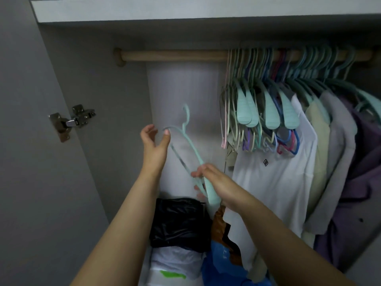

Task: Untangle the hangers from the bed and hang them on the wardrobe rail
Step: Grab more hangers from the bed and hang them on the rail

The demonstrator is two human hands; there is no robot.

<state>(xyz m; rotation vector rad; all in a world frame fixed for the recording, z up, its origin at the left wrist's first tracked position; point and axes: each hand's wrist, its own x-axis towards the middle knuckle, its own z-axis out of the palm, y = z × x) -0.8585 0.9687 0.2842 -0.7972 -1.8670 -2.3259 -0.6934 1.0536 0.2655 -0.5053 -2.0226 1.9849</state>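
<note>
A: Where's the hanger?

B: Below the rail, left of the hung hangers, tilted, hook up, blurred.

A: Who has it?

B: The right hand grips its lower end, fingers curled round it. The left hand is at its upper end, fingers loosely spread; contact unclear.

A: And below?

B: A black bag.
</note>
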